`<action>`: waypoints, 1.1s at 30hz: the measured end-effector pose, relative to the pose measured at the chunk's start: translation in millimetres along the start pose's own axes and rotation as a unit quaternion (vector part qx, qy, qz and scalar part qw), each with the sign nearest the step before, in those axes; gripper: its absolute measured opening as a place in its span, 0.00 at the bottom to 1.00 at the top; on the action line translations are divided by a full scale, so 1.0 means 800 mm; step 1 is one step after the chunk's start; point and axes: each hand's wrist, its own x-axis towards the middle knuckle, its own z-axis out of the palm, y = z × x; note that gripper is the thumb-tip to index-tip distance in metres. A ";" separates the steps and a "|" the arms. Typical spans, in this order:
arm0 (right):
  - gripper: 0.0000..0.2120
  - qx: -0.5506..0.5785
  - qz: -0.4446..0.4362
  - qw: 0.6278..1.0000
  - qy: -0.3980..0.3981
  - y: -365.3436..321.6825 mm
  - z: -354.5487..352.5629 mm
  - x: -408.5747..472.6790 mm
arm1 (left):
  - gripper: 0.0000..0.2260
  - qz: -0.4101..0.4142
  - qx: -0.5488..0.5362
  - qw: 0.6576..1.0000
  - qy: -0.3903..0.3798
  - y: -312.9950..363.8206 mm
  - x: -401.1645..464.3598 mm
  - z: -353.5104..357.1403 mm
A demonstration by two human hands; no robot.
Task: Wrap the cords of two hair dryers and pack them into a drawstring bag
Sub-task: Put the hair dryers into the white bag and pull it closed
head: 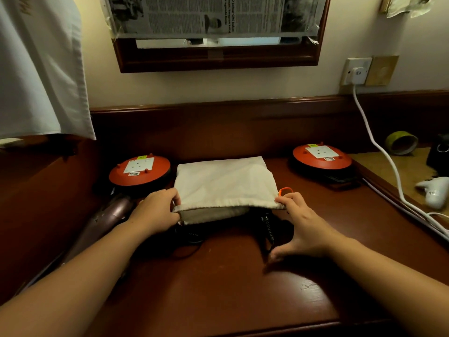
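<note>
A cream drawstring bag (223,183) lies flat in the middle of the dark wooden desk (218,283), mouth toward me. My left hand (155,210) pinches the left corner of the mouth's upper edge. My right hand (301,222) holds the right corner with its fingertips, thumb spread low over the desk. The edge is lifted a little. An orange cord loop (286,190) sticks out at the right corner. A mauve hair dryer (107,215) lies left of the bag, partly behind my left arm. A black hair dryer's handle (267,227) and cord (189,242) lie under the bag's mouth.
Two red round extension reels with sockets sit either side of the bag, one on the left (139,170), one on the right (322,155). A white cable (379,152) runs from a wall plug (358,74) down the right. A white cloth (41,66) hangs at upper left.
</note>
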 end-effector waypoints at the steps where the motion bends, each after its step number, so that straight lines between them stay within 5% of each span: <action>1: 0.71 -0.009 0.004 1.000 0.012 -0.003 0.000 0.001 | 0.11 -0.002 -0.005 1.000 0.000 -0.001 0.000 -0.001; 6: 0.64 -0.059 -0.030 0.996 0.057 -0.004 -0.002 0.005 | 0.10 -0.011 -0.033 0.999 0.012 -0.007 -0.004 -0.008; 17: 0.17 -0.026 -0.050 0.963 0.264 -0.007 -0.004 0.038 | 0.09 0.002 -0.077 0.997 0.021 -0.005 -0.003 -0.023; 21: 0.15 -0.017 0.017 0.969 0.244 -0.001 -0.008 0.044 | 0.10 0.030 -0.079 0.996 0.012 -0.005 -0.002 -0.030; 27: 0.11 -0.066 -0.011 0.983 0.169 0.002 -0.022 0.034 | 0.13 0.091 -0.062 0.994 -0.025 -0.005 -0.004 -0.034; 30: 0.21 -0.116 0.005 0.990 0.075 0.013 -0.032 0.028 | 0.09 0.119 -0.015 0.989 -0.086 -0.008 -0.002 -0.034; 33: 0.31 -0.080 0.020 0.989 0.120 0.005 -0.033 0.028 | 0.10 0.120 -0.001 0.987 -0.111 -0.001 0.004 -0.033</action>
